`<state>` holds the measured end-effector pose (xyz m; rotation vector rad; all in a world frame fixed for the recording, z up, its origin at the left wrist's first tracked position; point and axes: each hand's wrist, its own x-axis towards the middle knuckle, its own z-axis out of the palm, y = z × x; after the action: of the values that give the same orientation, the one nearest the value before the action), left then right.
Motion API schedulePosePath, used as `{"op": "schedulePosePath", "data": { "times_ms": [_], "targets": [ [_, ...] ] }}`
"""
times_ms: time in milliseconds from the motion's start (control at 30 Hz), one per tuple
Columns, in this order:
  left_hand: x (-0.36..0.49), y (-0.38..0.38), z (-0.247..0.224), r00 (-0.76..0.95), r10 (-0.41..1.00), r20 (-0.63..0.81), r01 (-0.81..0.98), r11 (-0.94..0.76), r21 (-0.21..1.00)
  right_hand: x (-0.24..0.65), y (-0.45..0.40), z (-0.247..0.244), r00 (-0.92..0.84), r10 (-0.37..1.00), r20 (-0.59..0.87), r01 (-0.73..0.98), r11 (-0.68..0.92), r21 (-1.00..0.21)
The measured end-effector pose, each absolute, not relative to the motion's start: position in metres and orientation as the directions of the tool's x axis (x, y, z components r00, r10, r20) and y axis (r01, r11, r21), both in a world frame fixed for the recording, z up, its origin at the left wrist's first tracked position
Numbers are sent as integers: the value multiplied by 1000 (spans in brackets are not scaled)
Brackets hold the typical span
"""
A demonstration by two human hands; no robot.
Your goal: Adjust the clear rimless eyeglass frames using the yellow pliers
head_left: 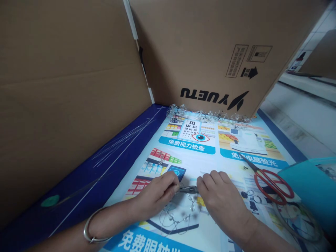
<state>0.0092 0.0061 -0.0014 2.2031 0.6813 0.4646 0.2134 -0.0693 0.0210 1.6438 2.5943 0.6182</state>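
My left hand (160,192) pinches a thin wire at the middle of the poster-covered table (191,157). Facing it, my right hand (223,199) is closed around small metal pliers (189,189), whose jaws point left and touch or nearly touch the left fingertips. Below the pliers hangs a tangle of thin wire with clear beads (181,218), looped over the printed sheet. The pliers' handles are hidden inside the right fist.
Red-handled scissors (274,185) lie right of my right hand, near a coil of clear line (299,224) and a turquoise item (309,189). Cardboard panels (204,52) stand behind and left. More beaded wire (207,115) lines the back edge.
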Motion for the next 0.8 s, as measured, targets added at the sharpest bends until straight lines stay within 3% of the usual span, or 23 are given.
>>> {"op": "schedulePosePath", "data": {
  "times_ms": [467,800],
  "targets": [
    [8,3,-5,787,602,139,380,-649,659,213,-70,20,-441,880,177,878,382,287],
    [6,2,-10,804,556,211,328,-712,621,210,-70,20,-417,893,172,893,367,259]
  ]
}}
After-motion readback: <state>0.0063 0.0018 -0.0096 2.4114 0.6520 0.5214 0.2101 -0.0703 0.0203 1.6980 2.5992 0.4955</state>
